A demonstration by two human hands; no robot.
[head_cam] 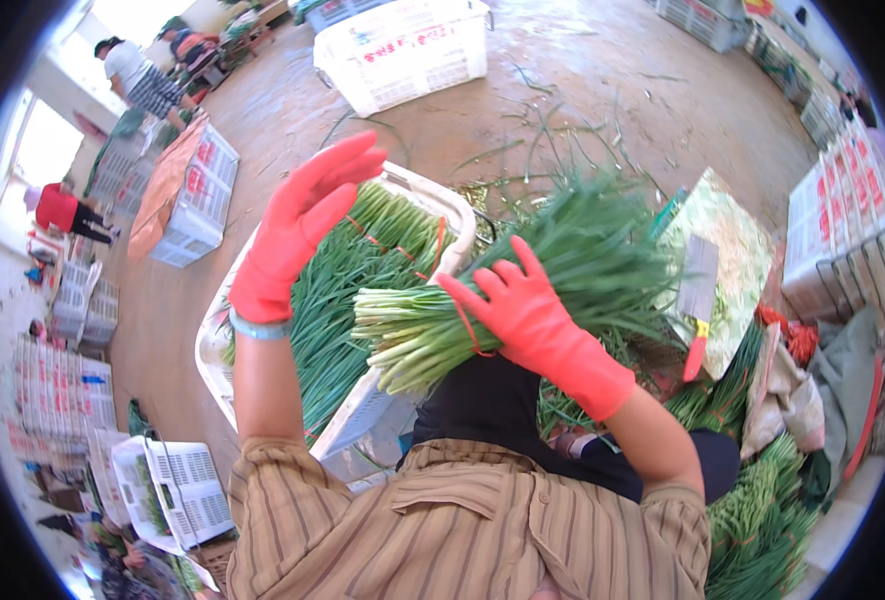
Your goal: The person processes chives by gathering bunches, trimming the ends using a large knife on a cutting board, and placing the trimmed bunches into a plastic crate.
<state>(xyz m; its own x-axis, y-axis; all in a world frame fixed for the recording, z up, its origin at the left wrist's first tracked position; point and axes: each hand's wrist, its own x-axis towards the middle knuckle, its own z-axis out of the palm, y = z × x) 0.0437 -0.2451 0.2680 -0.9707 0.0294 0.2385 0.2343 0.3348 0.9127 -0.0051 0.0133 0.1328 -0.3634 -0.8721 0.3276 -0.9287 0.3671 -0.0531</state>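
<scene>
My left hand (307, 225), in a red rubber glove with a pale blue band at its cuff, is raised with fingers extended and holds nothing. Below it is a white plastic crate (206, 349) with tied bundles of garlic chives (337, 315) inside. My right hand (521, 311), also red-gloved, grips another garlic chive bundle (412, 330) near its red tie. The pale stem ends point left, over the crate's near rim. Its green leaves fan out to the upper right and are blurred. Part of the grip is hidden beneath the hand.
Right of me, a cleaver (697, 285) with a red and yellow handle lies on a worn cutting board (735, 255). More chives (757, 510) lie at lower right. A white crate (405, 60) stands ahead amid leaf scraps. Stacked crates (187, 195) and several people are farther off.
</scene>
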